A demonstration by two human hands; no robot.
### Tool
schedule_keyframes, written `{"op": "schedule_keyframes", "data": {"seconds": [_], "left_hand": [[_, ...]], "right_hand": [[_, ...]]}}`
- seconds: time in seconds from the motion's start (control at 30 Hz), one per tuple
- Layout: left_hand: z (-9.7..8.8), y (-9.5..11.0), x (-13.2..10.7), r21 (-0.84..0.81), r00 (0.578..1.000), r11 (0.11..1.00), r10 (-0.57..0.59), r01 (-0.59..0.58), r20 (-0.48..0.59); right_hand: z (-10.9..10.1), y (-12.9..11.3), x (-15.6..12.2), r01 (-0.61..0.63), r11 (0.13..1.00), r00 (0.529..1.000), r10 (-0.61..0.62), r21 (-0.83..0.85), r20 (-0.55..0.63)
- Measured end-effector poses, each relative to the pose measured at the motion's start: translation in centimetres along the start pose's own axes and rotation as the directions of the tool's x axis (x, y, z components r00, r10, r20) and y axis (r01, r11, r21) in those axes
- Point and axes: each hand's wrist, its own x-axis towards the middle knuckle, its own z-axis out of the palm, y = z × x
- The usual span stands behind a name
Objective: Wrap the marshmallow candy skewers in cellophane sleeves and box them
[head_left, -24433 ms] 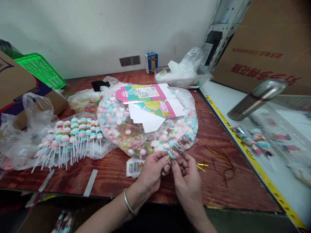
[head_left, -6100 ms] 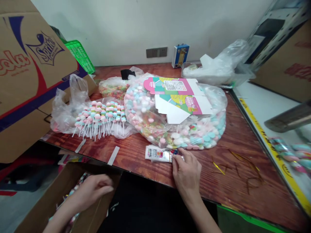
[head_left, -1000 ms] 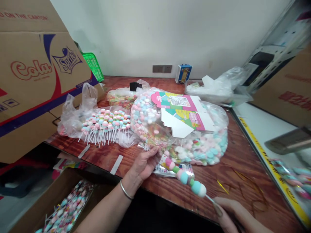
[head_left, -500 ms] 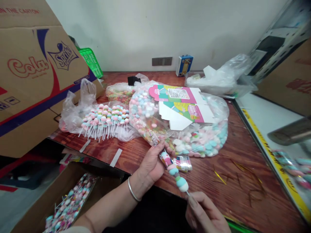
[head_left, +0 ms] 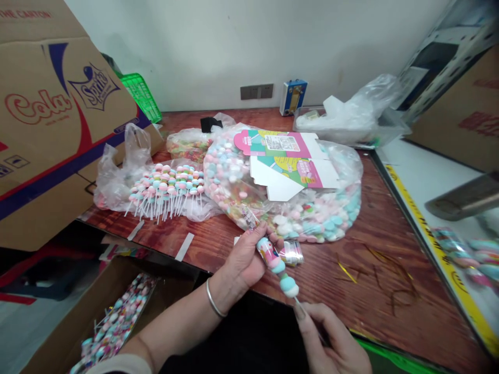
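My left hand [head_left: 244, 257] is closed around a small clear printed sleeve [head_left: 253, 226] near the table's front edge. My right hand [head_left: 331, 345], lower right, pinches the white stick of a pastel candy skewer [head_left: 283, 275]. The skewer's upper end sits inside the sleeve held by my left hand. A few more printed sleeves [head_left: 292, 253] lie on the wooden table [head_left: 370, 234] just behind the skewer. A silver bangle [head_left: 213, 301] circles my left wrist.
A big clear bag of loose pastel candies [head_left: 319, 218] carries flat printed cartons [head_left: 288, 161]. Bare skewers [head_left: 167, 189] lie on plastic at left. A cardboard box [head_left: 50, 124] looms at left; another box of wrapped skewers [head_left: 113, 324] sits below the table. Gold twist ties [head_left: 374, 265] lie at right.
The skewer has slid further into the sleeve in my left hand. My right hand has moved up closer to my left.
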Motion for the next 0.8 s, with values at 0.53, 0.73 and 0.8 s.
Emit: {"op": "schedule_keyframes", "data": {"seconds": [0.53, 0.73, 0.8], "left_hand": [[0.2, -2.1, -0.5, 0.071, 0.997, 0.996, 0.042, -0.046, 0.057], [0.1, -2.5, -0.5, 0.061, 0.997, 0.998, 0.002, -0.007, 0.083], [0.2, -2.5, -0.4, 0.054, 0.995, 0.998, 0.014, -0.019, 0.096]], "right_hand": [[1.2, 0.9, 1.3, 0.428, 0.852, 0.894, -0.447, -0.302, 0.007], [1.6, 1.0, 2.6, 0.532, 0.533, 0.72, -0.694, -0.659, 0.02], [1.5, 0.9, 2.5, 0.498, 0.529, 0.732, -0.681, -0.687, 0.006]]}}
